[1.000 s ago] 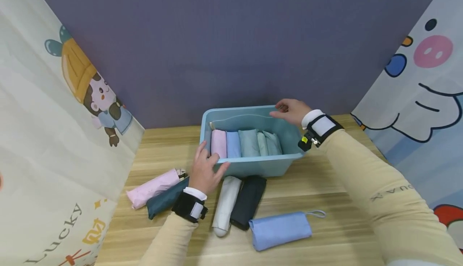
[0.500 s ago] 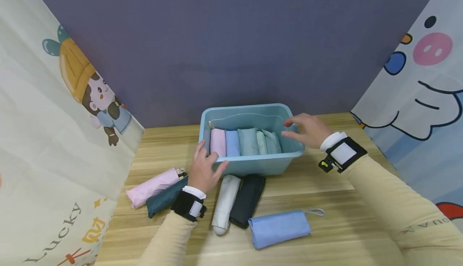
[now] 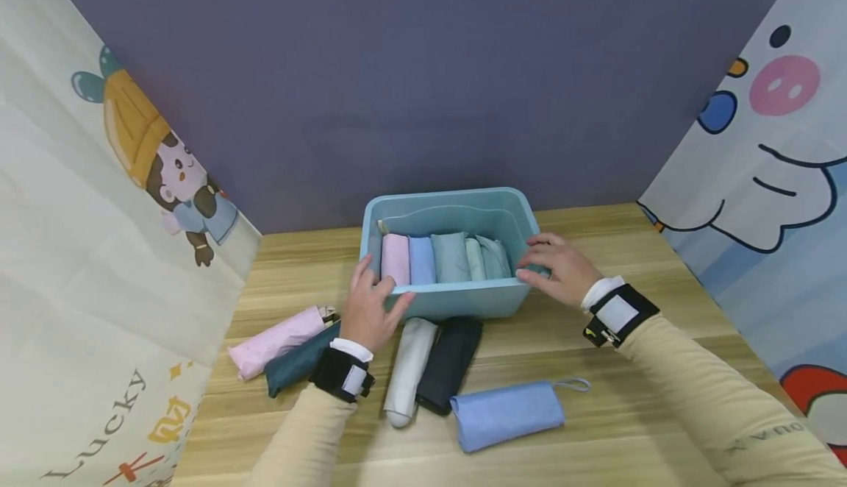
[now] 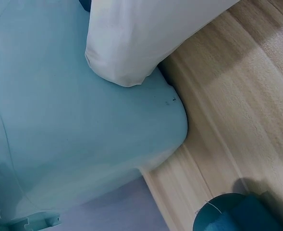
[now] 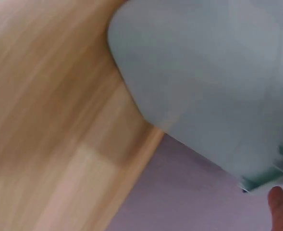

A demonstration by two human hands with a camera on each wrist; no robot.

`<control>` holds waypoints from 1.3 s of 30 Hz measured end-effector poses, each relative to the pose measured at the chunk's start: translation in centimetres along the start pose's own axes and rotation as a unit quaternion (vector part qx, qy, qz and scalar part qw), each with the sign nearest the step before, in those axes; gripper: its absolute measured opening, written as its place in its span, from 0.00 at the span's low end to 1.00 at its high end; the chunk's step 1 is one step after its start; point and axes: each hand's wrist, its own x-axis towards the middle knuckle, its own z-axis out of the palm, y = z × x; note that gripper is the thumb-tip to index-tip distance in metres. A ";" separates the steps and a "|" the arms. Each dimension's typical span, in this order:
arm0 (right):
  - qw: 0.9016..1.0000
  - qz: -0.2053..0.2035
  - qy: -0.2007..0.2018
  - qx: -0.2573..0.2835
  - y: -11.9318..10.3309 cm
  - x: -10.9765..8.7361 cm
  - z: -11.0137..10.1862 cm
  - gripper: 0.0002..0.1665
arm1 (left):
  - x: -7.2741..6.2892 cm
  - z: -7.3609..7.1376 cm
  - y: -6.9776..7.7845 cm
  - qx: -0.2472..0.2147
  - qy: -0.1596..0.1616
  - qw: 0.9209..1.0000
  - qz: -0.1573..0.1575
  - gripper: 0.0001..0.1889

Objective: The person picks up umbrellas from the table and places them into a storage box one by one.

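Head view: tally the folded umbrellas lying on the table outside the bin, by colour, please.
Pink umbrella: 1
Dark teal umbrella: 1
Light grey umbrella: 1
Black umbrella: 1
Blue umbrella: 1
Total: 5

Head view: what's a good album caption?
Left hand and right hand at a blue bin of bundles, folded umbrellas on the table.
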 end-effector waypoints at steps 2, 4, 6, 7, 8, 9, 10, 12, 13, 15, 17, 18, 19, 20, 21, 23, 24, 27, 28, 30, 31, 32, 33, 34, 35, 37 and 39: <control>1.000 -0.016 0.022 -0.008 0.1 -0.2 0.6 0.12 | 0.0 0.0 0.0 0.002 -0.001 1.000 0.000 0.21; 0.999 -0.026 0.040 -0.012 0.1 -0.3 1.1 0.16 | 0.0 0.0 0.0 0.002 0.001 1.000 0.000 0.21; 0.998 -0.026 0.054 -0.015 0.0 -0.4 1.5 0.19 | 0.0 0.0 0.0 0.000 0.001 1.000 0.001 0.21; 0.998 -0.024 0.059 -0.015 0.0 -0.4 1.6 0.20 | 0.0 0.0 0.0 0.000 0.001 1.000 0.001 0.21; 0.998 -0.022 0.063 -0.012 -0.1 -0.4 1.7 0.20 | 0.1 0.0 -0.1 -0.001 0.003 1.000 0.003 0.21; 0.998 -0.020 0.067 -0.010 -0.1 -0.4 1.7 0.20 | 0.1 0.0 -0.1 -0.001 0.002 1.000 0.004 0.21; 0.997 -0.018 0.070 -0.008 -0.2 -0.4 1.7 0.20 | 0.1 0.0 -0.1 -0.001 0.002 1.000 0.004 0.21; 0.997 -0.018 0.072 -0.009 -0.2 -0.4 1.8 0.21 | 0.1 -0.1 0.0 0.000 -0.001 1.000 0.001 0.20; 0.997 -0.019 0.072 -0.010 -0.2 -0.4 1.8 0.21 | 0.1 -0.1 0.0 0.000 -0.002 1.000 -0.001 0.20; 0.997 -0.020 0.072 -0.012 -0.2 -0.4 1.8 0.21 | 0.0 -0.2 0.0 0.001 -0.005 1.000 -0.006 0.21; 0.997 -0.023 0.070 -0.014 -0.1 -0.4 1.9 0.22 | 0.0 -0.2 0.0 0.003 -0.008 1.000 -0.010 0.22; 0.997 -0.024 0.071 -0.014 -0.1 -0.4 1.9 0.22 | 0.0 -0.2 0.0 0.003 -0.011 1.000 -0.012 0.22; 0.997 -0.025 0.071 -0.013 -0.1 -0.4 1.9 0.22 | -0.1 -0.3 0.0 0.005 -0.014 1.000 -0.012 0.23; 0.997 -0.027 0.071 -0.012 -0.1 -0.4 1.9 0.23 | -0.1 -0.3 -0.1 0.006 -0.018 1.000 -0.013 0.23; 0.997 -0.029 0.072 -0.012 0.0 -0.4 1.9 0.23 | -0.1 -0.4 -0.1 0.008 -0.022 1.000 -0.013 0.23; 0.997 -0.032 0.070 -0.012 0.0 -0.4 1.9 0.25 | -0.1 -0.5 -0.1 0.010 -0.031 0.999 -0.012 0.22; 0.997 -0.033 0.069 -0.013 0.0 -0.4 1.9 0.26 | -0.1 -0.6 -0.1 0.013 -0.035 0.999 -0.011 0.21; 0.997 -0.035 0.065 -0.011 0.0 -0.4 1.8 0.27 | 0.0 -1.0 0.0 0.020 -0.052 0.998 -0.009 0.18; 0.997 -0.035 0.063 -0.010 0.0 -0.4 1.8 0.27 | 0.0 -1.2 0.0 0.024 -0.058 0.998 -0.007 0.18; 0.998 -0.035 0.061 -0.009 0.0 -0.4 1.8 0.27 | 0.2 -1.5 0.1 0.032 -0.074 0.997 -0.006 0.18; 0.998 -0.034 0.060 -0.009 0.0 -0.4 1.8 0.27 | 0.3 -1.7 0.1 0.036 -0.082 0.996 -0.003 0.18; 0.998 -0.034 0.060 -0.009 0.0 -0.4 1.8 0.26 | 0.5 -1.8 0.1 0.041 -0.089 0.995 0.001 0.18; 0.998 -0.034 0.059 -0.011 0.1 -0.4 1.8 0.26 | 0.6 -2.0 0.1 0.046 -0.094 0.995 0.005 0.18; 0.998 -0.034 0.059 -0.012 0.1 -0.4 1.7 0.26 | 0.7 -2.1 0.1 0.048 -0.100 0.994 0.009 0.18; 0.998 -0.034 0.058 -0.012 0.2 -0.4 1.8 0.25 | 0.9 -2.2 0.2 0.048 -0.104 0.993 0.012 0.18; 0.998 -0.035 0.059 -0.012 0.3 -0.5 1.8 0.25 | 1.3 -2.6 0.3 0.047 -0.112 0.993 0.014 0.18; 0.998 -0.036 0.060 -0.011 0.4 -0.5 1.8 0.26 | 1.7 -3.0 0.6 0.045 -0.118 0.992 0.009 0.18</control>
